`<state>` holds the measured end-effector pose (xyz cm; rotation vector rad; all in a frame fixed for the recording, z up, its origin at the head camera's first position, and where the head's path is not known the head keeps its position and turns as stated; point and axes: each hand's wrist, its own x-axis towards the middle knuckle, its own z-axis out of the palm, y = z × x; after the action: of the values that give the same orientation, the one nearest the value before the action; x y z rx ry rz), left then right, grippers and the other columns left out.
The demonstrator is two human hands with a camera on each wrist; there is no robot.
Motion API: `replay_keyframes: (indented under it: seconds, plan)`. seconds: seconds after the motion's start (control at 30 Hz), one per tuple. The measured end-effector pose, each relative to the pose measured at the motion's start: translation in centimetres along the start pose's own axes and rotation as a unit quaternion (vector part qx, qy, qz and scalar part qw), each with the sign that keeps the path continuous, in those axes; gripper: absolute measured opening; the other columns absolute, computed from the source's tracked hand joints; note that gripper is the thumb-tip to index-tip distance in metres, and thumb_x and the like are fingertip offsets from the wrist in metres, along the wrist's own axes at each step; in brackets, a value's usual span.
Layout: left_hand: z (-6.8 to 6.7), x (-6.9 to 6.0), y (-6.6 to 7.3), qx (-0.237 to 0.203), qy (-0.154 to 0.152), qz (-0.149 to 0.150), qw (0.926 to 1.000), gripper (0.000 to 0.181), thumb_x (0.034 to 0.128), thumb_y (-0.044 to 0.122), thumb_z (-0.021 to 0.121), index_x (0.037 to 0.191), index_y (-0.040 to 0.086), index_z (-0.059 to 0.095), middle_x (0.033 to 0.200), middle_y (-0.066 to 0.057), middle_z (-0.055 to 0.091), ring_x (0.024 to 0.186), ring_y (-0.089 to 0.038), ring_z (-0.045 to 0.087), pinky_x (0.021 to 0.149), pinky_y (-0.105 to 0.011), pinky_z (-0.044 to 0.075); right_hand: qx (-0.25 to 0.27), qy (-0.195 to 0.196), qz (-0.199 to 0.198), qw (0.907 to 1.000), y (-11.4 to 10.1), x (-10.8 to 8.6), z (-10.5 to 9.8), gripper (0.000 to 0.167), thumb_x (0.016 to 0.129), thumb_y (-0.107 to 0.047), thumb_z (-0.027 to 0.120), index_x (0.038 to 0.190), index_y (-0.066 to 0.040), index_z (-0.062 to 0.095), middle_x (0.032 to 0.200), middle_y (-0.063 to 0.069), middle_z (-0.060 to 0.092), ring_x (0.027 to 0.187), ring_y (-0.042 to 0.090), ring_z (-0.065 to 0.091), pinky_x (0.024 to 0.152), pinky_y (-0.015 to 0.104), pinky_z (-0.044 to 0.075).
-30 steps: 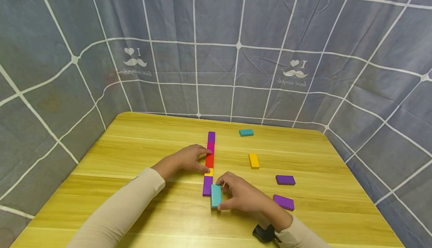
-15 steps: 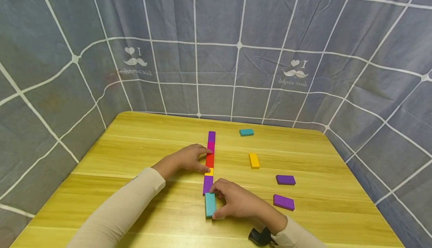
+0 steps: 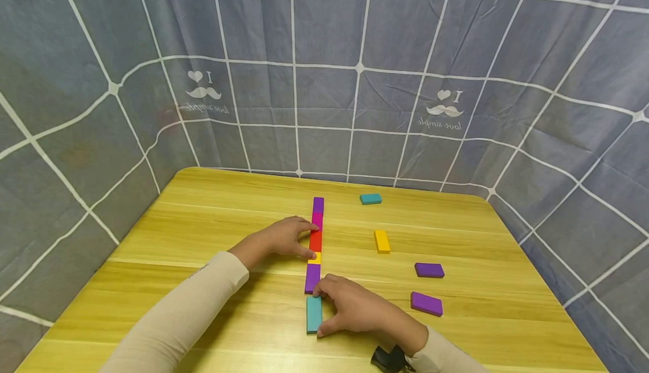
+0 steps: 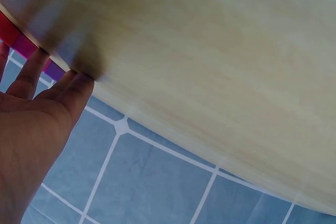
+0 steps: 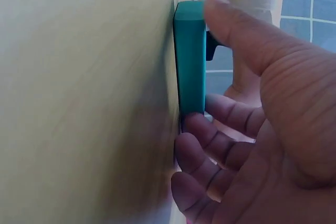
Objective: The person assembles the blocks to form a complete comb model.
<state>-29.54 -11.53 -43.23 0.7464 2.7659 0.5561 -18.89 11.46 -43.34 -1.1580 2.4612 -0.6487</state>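
Note:
A row of flat rectangular blocks runs down the table in the head view: a purple block (image 3: 318,204) at the far end, then a magenta block (image 3: 317,220), a red block (image 3: 315,241), a yellow block (image 3: 315,258) and another purple block (image 3: 312,278). My left hand (image 3: 289,238) rests at the row's left side, its thumb touching the yellow block and a fingertip the magenta one. Between thumb and fingers, my right hand (image 3: 357,305) pinches a teal block (image 3: 314,315) by its ends. That block lies just nearer than the row, a narrow gap apart.
Loose blocks lie to the right on the wooden table (image 3: 243,328): a teal one (image 3: 370,199), an orange-yellow one (image 3: 382,241) and two purple ones (image 3: 429,270). A grey gridded curtain (image 3: 324,97) surrounds the table's far sides. A black device (image 3: 389,358) sits at my right wrist.
My right hand has carried the teal block left and toward me, from beside the near purple block to in line with the row. My left hand has stayed put.

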Motion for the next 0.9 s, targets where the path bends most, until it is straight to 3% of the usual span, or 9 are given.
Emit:
replay_keyframes:
  seconds: [0.1, 0.3, 0.63, 0.9]
  plan:
    - [0.1, 0.0, 0.0, -0.003, -0.002, -0.005, 1.0000, 0.075, 0.0795, 0.051, 0.078, 0.143, 0.021, 0.055, 0.146, -0.007, 0.050, 0.136, -0.029, 0.043, 0.112, -0.046, 0.035, 0.003, -0.003, -0.002, 1.0000, 0.3, -0.1, 0.1, 0.053, 0.080, -0.051, 0.079, 0.119, -0.020, 0.060, 0.108, -0.015, 0.054, 0.093, 0.003, 0.050, 0.086, 0.022, 0.047]
    - [0.1, 0.1, -0.1, -0.002, -0.003, -0.007, 1.0000, 0.075, 0.0796, 0.052, 0.078, 0.144, 0.021, 0.055, 0.146, -0.007, 0.050, 0.137, -0.028, 0.042, 0.113, -0.045, 0.034, 0.013, 0.001, -0.005, 0.9999, 0.3, -0.1, 0.2, 0.048, 0.083, -0.046, 0.079, 0.120, -0.021, 0.062, 0.096, -0.011, 0.052, 0.084, 0.005, 0.048, 0.072, 0.020, 0.044]
    - [0.0, 0.1, -0.2, 0.000, -0.001, 0.002, 1.0000, 0.074, 0.0800, 0.051, 0.078, 0.143, 0.021, 0.055, 0.145, -0.006, 0.051, 0.137, -0.028, 0.042, 0.113, -0.044, 0.034, -0.020, 0.037, -0.006, 0.9991, -0.5, 0.3, 0.2, 0.042, 0.083, -0.043, 0.080, 0.113, -0.018, 0.065, 0.093, -0.011, 0.052, 0.078, 0.004, 0.047, 0.068, 0.019, 0.041]
    - [0.2, 0.3, -0.4, 0.009, -0.001, 0.005, 0.9999, 0.073, 0.0805, 0.051, 0.078, 0.143, 0.022, 0.055, 0.145, -0.006, 0.051, 0.136, -0.028, 0.043, 0.113, -0.044, 0.034, -0.023, 0.038, 0.013, 0.9989, -0.6, 0.3, 0.2, 0.046, 0.082, -0.045, 0.080, 0.116, -0.018, 0.065, 0.092, -0.010, 0.052, 0.079, 0.005, 0.047, 0.068, 0.020, 0.042]
